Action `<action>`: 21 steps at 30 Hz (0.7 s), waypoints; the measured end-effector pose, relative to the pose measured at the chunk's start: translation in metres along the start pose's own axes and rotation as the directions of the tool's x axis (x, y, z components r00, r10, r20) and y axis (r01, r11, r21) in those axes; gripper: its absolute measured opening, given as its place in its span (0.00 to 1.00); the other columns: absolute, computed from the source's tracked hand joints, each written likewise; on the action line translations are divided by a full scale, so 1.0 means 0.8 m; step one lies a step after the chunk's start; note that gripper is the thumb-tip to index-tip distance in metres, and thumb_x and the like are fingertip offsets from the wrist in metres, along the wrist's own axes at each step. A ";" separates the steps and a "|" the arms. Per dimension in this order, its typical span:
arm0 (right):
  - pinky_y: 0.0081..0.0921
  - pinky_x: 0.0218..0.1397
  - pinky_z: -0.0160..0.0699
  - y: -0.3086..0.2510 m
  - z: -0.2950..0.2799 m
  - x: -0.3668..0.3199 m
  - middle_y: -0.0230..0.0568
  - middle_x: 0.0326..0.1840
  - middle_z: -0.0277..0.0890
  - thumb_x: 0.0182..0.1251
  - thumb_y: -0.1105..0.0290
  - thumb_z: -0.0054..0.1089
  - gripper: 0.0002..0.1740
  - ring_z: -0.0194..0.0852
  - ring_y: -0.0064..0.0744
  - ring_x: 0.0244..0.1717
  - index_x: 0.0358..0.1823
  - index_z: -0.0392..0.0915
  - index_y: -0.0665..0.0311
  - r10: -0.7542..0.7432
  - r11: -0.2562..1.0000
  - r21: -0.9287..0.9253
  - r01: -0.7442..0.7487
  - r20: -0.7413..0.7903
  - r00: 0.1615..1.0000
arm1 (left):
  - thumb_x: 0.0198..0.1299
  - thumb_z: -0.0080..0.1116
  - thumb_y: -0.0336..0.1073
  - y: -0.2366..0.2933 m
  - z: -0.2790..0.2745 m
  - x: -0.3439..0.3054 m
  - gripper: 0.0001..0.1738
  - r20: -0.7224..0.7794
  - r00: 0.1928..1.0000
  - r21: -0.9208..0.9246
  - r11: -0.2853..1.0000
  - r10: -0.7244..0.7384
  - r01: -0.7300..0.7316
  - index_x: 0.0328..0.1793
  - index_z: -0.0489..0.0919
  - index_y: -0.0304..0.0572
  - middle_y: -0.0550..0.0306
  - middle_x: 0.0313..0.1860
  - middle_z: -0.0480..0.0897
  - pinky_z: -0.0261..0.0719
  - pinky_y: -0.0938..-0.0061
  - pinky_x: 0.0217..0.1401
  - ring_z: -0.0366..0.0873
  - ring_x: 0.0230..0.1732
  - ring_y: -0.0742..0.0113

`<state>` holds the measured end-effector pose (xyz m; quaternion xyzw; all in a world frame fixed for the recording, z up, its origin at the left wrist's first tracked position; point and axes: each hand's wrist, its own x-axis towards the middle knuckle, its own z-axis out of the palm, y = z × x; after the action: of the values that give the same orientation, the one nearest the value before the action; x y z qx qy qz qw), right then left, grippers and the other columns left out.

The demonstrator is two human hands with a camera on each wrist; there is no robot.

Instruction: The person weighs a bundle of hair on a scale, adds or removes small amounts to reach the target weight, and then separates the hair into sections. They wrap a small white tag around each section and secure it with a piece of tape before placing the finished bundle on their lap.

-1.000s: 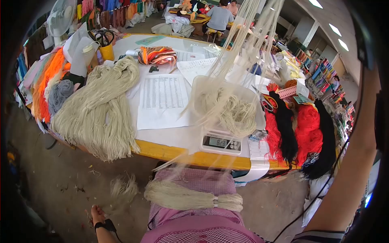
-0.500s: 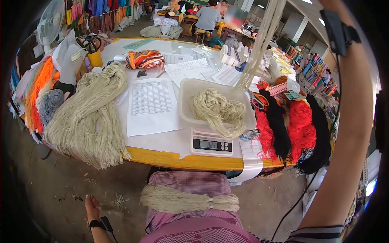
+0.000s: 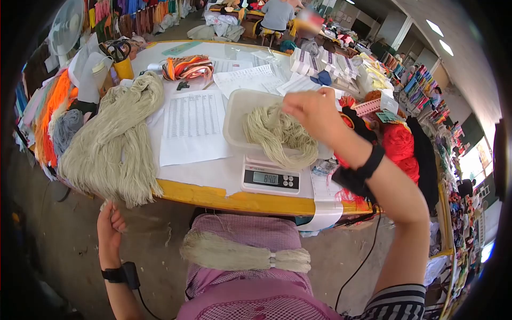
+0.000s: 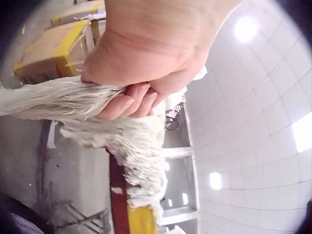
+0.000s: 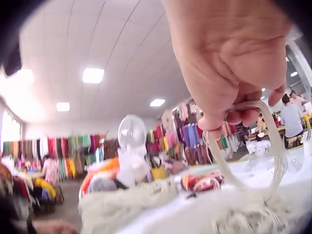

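My right hand [image 3: 314, 114] is over the right side of a white plastic tub [image 3: 232, 114]. Its curled fingers hold a loop of cream yarn strands [image 5: 279, 158], which hangs toward the tub in the right wrist view. Inside the tub lies tangled cream yarn [image 3: 277, 141], some of it over the front rim. Under the tub, a digital scale [image 3: 271, 178] reads about 84.0. My left hand [image 3: 110, 226] is at the table's left front edge, gripping a bunch of cream yarn [image 4: 53, 100] beside the large hank [image 3: 114, 144] draped there.
A tied cream yarn bundle [image 3: 229, 253] rests across the lap. Printed sheets [image 3: 193, 128] lie left of the tub. Red yarn [image 3: 397, 146] and black yarn [image 3: 424, 160] are piled at right, orange yarn [image 3: 52, 120] at left. A yellow cup [image 3: 124, 69] holds scissors.
My right hand has come down from high up with its strands to just over the tub. The left hand has risen from beside the lap to the hank. The scale reading rose from about 82.3.
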<state>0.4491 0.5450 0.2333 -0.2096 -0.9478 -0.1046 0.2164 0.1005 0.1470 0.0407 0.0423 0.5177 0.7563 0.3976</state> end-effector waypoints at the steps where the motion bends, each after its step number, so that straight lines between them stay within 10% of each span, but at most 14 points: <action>1: 0.45 0.55 0.55 -0.013 0.003 -0.022 0.29 0.29 0.79 0.66 0.57 0.57 0.08 0.76 0.36 0.37 0.33 0.76 0.49 0.004 1.000 0.006 -0.004 0.005 1.000 | 0.70 0.50 0.43 0.004 0.020 -0.006 0.13 -0.004 1.000 0.006 1.000 -0.006 0.006 0.32 0.70 0.49 0.73 0.16 0.57 0.47 0.81 0.19 0.49 0.16 0.82; 10: 0.40 0.53 0.64 -0.092 -0.023 -0.148 0.32 0.44 0.76 0.49 0.69 0.69 0.18 0.72 0.41 0.45 0.44 0.79 0.59 0.064 0.995 0.092 -0.039 -0.278 0.958 | 0.71 0.49 0.40 0.018 0.163 -0.054 0.13 0.212 0.972 0.096 0.988 0.099 -0.121 0.32 0.70 0.44 0.67 0.18 0.63 0.53 0.79 0.23 0.55 0.18 0.79; 12: 0.38 0.50 0.67 -0.097 -0.021 -0.174 0.35 0.46 0.77 0.50 0.70 0.69 0.18 0.73 0.40 0.44 0.45 0.79 0.60 0.086 0.986 0.162 -0.035 -0.319 0.944 | 0.69 0.51 0.38 0.006 0.192 -0.065 0.13 0.280 0.933 0.163 0.946 0.227 -0.279 0.33 0.74 0.40 0.62 0.21 0.73 0.67 0.77 0.27 0.66 0.20 0.75; 16: 0.36 0.50 0.70 -0.135 0.012 -0.209 0.40 0.45 0.78 0.54 0.71 0.69 0.16 0.75 0.41 0.44 0.45 0.80 0.62 0.113 0.858 0.512 -0.048 -0.098 0.989 | 0.69 0.52 0.35 -0.025 0.266 -0.107 0.13 0.499 0.864 0.181 0.968 0.061 -0.173 0.49 0.81 0.33 0.45 0.56 0.81 0.80 0.65 0.54 0.80 0.52 0.63; 19: 0.31 0.51 0.72 -0.170 0.031 -0.205 0.41 0.43 0.80 0.61 0.70 0.66 0.11 0.77 0.38 0.45 0.44 0.81 0.65 0.230 0.514 0.833 -0.206 0.098 0.968 | 0.71 0.50 0.36 -0.065 0.299 -0.115 0.16 0.653 0.757 0.162 0.983 -0.043 -0.085 0.56 0.80 0.32 0.46 0.67 0.73 0.75 0.68 0.61 0.74 0.60 0.67; 21: 0.25 0.51 0.73 -0.185 0.026 -0.197 0.35 0.39 0.81 0.66 0.70 0.63 0.08 0.76 0.28 0.45 0.43 0.81 0.66 0.310 0.071 0.934 -0.351 0.314 0.897 | 0.72 0.49 0.37 -0.084 0.315 -0.122 0.18 0.722 0.688 0.288 0.935 -0.072 -0.205 0.59 0.79 0.32 0.50 0.68 0.72 0.69 0.74 0.65 0.72 0.60 0.72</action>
<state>0.5049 0.3640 0.1271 -0.2299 -0.7168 0.5852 0.3016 0.3243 0.2828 0.1357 0.4244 0.4420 0.5891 0.5267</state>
